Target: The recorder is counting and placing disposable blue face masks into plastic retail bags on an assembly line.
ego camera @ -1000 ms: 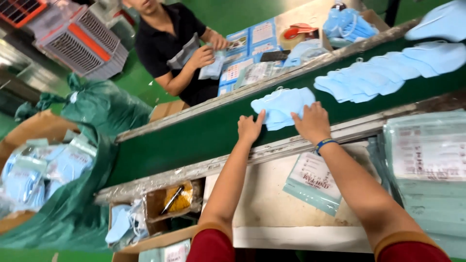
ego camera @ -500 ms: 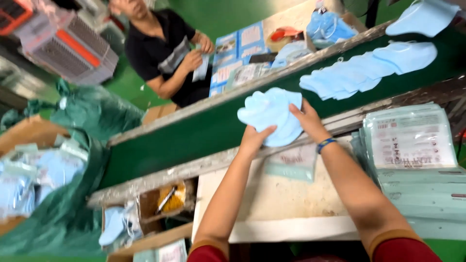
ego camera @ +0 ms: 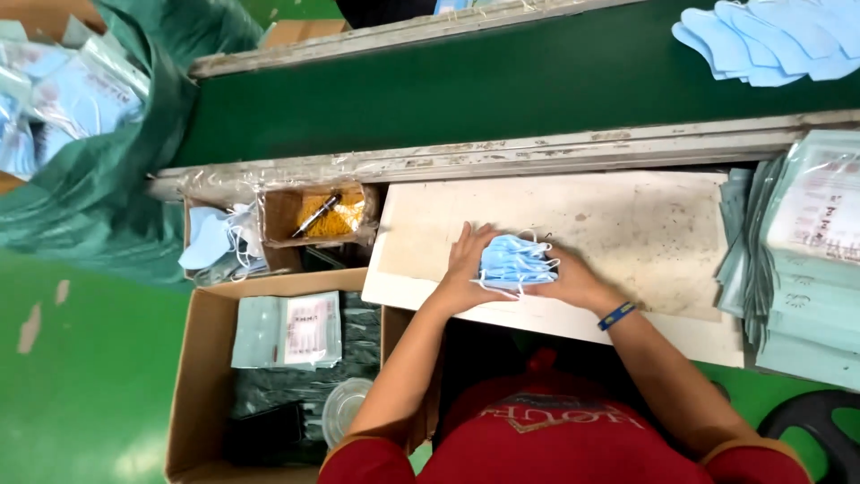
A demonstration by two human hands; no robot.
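A small stack of light blue face masks (ego camera: pixel 514 261) with white ear loops rests on the white work board (ego camera: pixel 645 224) in front of me. My left hand (ego camera: pixel 463 269) presses against the stack's left side. My right hand (ego camera: pixel 573 280), with a blue wristband, cups its right side. Both hands squeeze the stack between them near the board's front edge.
A green conveyor belt (ego camera: pixel 502 90) runs behind the board, with more blue masks (ego camera: pixel 770 36) at its far right. Piled packaging bags (ego camera: pixel 806 260) lie at right. At left sit a cardboard box (ego camera: pixel 202 376) holding packed bags, a small box with a pen, and a green sack (ego camera: pixel 98 161).
My hands have pulled the masks off the green belt and down onto the white board. The view has tipped down, so the person across the belt is out of sight.
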